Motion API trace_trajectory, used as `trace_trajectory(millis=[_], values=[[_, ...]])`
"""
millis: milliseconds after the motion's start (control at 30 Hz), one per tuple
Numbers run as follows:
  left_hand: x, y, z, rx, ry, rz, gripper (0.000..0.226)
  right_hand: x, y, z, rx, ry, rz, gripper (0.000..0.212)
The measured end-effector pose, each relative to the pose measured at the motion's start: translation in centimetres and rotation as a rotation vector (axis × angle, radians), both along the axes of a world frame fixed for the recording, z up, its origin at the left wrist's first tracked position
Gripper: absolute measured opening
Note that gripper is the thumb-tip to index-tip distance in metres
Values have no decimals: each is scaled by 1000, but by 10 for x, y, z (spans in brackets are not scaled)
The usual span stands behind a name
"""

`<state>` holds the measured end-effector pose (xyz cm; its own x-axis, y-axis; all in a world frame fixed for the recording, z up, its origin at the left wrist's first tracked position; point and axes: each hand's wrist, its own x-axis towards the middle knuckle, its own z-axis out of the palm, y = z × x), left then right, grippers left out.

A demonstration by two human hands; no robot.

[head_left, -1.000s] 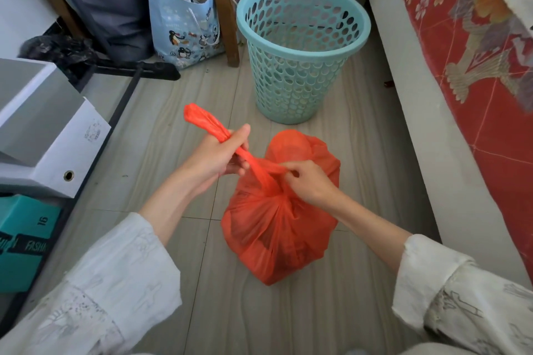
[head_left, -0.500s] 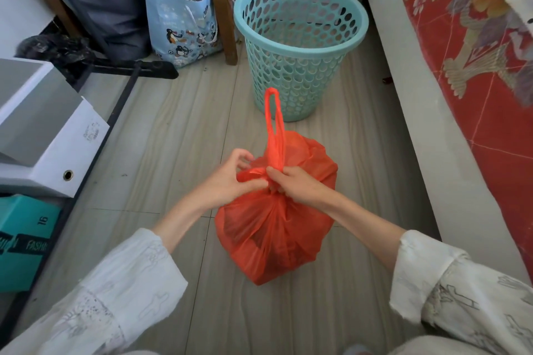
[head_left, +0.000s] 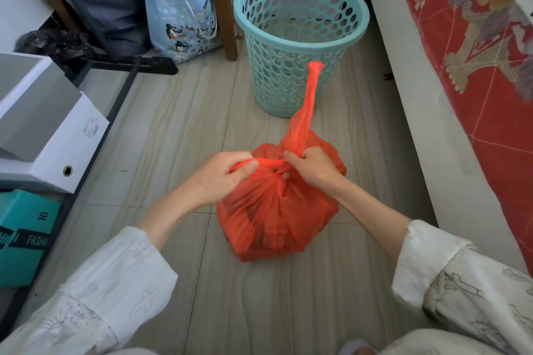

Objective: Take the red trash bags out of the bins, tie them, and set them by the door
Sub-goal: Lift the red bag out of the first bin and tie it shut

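Note:
A full red trash bag sits on the grey floor in front of me. My left hand grips one twisted handle at the bag's gathered top. My right hand grips the other handle, whose long red loop stands up and away toward the bin. The two handles cross between my hands in a loose knot. Behind the bag stands a perforated teal bin with no bag in it.
A bed with a red patterned cover runs along the right. White boxes and a teal box sit on the left. A blue penguin-print bag and a wooden leg stand at the back.
My left hand brought its handle in from the upper left and across the other. My hands now pull the crossed handles apart, and the upright loop has swung to the right.

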<state>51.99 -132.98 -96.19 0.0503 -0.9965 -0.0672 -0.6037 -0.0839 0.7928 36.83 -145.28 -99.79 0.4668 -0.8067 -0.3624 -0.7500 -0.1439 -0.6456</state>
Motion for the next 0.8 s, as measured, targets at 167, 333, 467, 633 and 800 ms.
trace_trajectory(millis=[167,333,467,633,800], values=[[-11,-2,18,56,-9,-89,39,-4,-6,4,170,-155,-96,37],[-16,-6,27,197,69,-260,45,-13,-5,1,529,-383,-103,28],[-8,-13,2,169,200,-8,50,-20,-5,-2,626,-446,-53,26],[-11,-13,-36,27,62,126,11,-15,5,1,625,-526,56,25],[-21,-15,-43,-26,83,104,21,-16,7,1,585,-559,119,30]])
